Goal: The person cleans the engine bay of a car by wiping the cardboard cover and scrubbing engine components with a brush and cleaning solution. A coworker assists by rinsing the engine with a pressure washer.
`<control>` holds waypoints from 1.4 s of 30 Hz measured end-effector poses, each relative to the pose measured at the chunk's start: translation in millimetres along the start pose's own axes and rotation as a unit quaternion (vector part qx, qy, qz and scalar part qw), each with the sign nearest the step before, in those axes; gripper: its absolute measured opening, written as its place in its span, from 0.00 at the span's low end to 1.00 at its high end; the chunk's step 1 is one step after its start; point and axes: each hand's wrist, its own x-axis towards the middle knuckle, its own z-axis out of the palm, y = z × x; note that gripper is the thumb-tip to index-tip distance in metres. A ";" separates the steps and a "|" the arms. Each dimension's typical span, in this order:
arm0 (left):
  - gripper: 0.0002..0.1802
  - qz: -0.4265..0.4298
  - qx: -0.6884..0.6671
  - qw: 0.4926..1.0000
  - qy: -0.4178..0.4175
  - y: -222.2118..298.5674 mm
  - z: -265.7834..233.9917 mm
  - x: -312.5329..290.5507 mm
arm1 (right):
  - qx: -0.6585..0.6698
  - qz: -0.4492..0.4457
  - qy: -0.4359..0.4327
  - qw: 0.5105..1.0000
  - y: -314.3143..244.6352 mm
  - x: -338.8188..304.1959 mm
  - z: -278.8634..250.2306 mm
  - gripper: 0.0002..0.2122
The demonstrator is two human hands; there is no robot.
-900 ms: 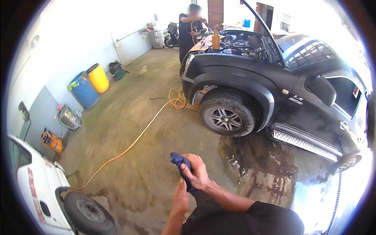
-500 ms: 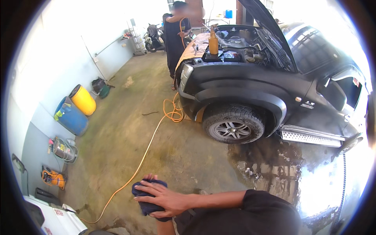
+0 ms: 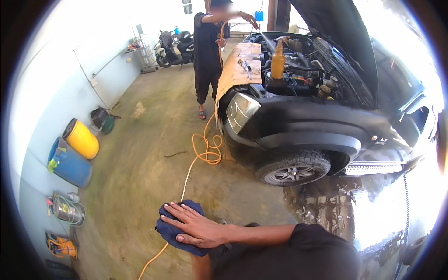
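Observation:
My right hand (image 3: 200,228) lies on top of a dark blue cloth (image 3: 173,237), its fingers stretched out and a little apart, the thumb spread from them. The cloth hangs bunched in front of my body, above the floor. Beneath it rises my left forearm (image 3: 201,267), while the cloth and my right hand cover my left hand, so its fingers are hidden. Across from me another person (image 3: 207,56) stands at the front of a dark vehicle (image 3: 298,114). One of their hands points a spraying nozzle (image 3: 255,25) into the engine bay; the other holds the orange hose (image 3: 220,43).
The hose (image 3: 204,154) coils on the floor and runs beneath my cloth. An amber spray bottle (image 3: 277,63) stands by the engine, near tools (image 3: 245,67) on cardboard (image 3: 228,77). Yellow (image 3: 84,139) and blue (image 3: 70,165) drums line the left wall. Wet floor (image 3: 326,214) lies right.
My view has shifted, and the cloth now looks more spread out under my right hand. Fingertips seen beyond the cloth before are now hidden. The other person's arm now reaches out, with spray visible.

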 end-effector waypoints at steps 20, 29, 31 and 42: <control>0.28 0.099 0.194 0.930 -0.297 65.9 273.8 456.2 | -0.212 0.315 0.539 0.752 340.9 96.0 -299.6 0.08; 0.29 0.211 0.208 0.923 -0.247 63.6 392.6 609.0 | -0.397 0.340 0.564 0.640 436.6 93.1 -426.8 0.10; 0.32 0.138 0.119 0.942 -0.282 53.9 424.7 634.0 | -0.411 0.358 0.563 0.622 446.4 90.9 -429.9 0.10; 0.27 0.411 0.199 0.771 -0.444 -13.5 579.8 772.1 | -0.515 0.474 0.528 0.481 487.7 93.9 -421.7 0.11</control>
